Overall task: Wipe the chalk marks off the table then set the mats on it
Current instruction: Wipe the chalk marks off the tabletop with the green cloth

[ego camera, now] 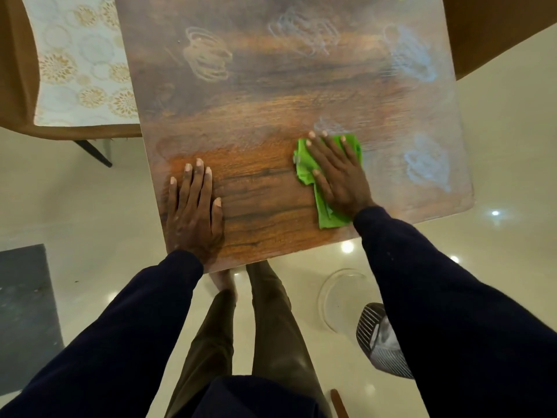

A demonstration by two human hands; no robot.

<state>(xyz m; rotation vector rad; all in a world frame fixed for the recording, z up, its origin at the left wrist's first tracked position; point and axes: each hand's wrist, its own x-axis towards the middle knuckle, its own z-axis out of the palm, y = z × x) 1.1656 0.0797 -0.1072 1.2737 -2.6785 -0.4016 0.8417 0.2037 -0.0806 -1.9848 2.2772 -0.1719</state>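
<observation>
The left hand [193, 209] lies flat on the wooden table [265, 188] near its lower left corner, fingers straight, holding nothing. The right hand [337, 173], fingers spread and straight, presses down a crumpled green cloth [327, 217] whose long axis runs roughly up the frame. Beyond it, 5 chalk scribbles [208, 55] show, some smeared. At upper left, what look like patterned mats [81, 61] lie on a chair [18, 86].

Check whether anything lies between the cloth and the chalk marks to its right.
Nothing visible does. Only bare table lies between the cloth under the right hand and the blue marks.
</observation>
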